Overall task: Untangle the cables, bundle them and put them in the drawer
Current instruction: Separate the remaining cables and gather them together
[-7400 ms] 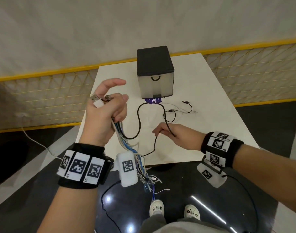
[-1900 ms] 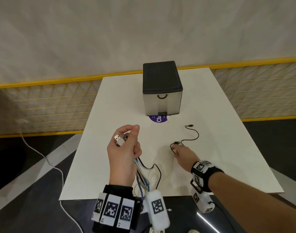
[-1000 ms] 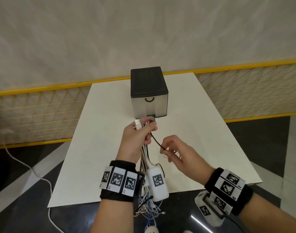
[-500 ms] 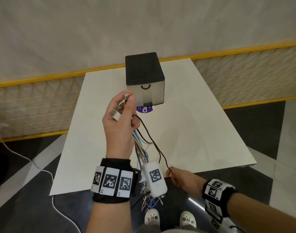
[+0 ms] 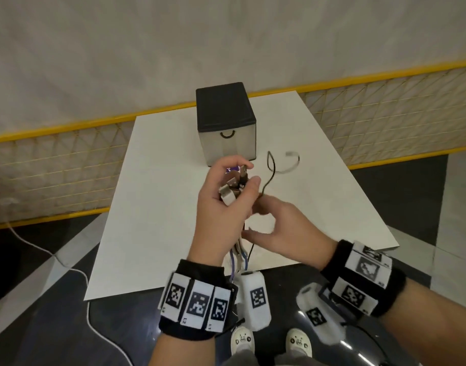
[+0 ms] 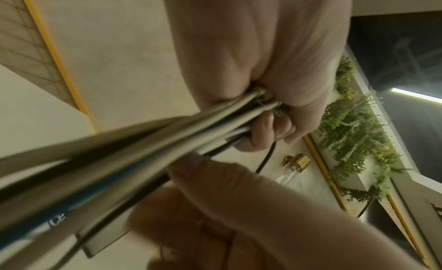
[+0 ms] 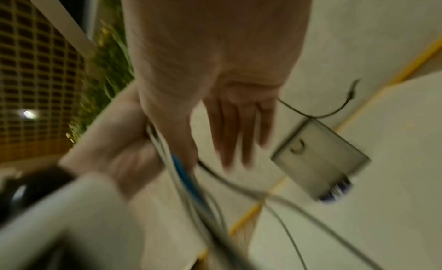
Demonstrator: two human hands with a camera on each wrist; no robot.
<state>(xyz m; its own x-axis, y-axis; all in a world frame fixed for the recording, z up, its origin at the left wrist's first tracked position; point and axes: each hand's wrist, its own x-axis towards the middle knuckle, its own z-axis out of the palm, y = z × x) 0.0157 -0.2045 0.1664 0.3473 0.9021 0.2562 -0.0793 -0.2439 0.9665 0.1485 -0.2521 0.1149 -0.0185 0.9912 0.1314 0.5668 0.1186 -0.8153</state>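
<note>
Left hand (image 5: 224, 207) fist-clamps the cables (image 6: 134, 153) (plugs up) above the table's (image 5: 152, 207) near edge. Right hand (image 5: 284, 231) alongside, fingers straight, together. Drawer (image 5: 228, 140) closed.

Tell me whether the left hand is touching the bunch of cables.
Touching. In the left wrist view the left hand has its fingers curled round the cables; the head view shows their plug ends sticking out above that fist.
</note>
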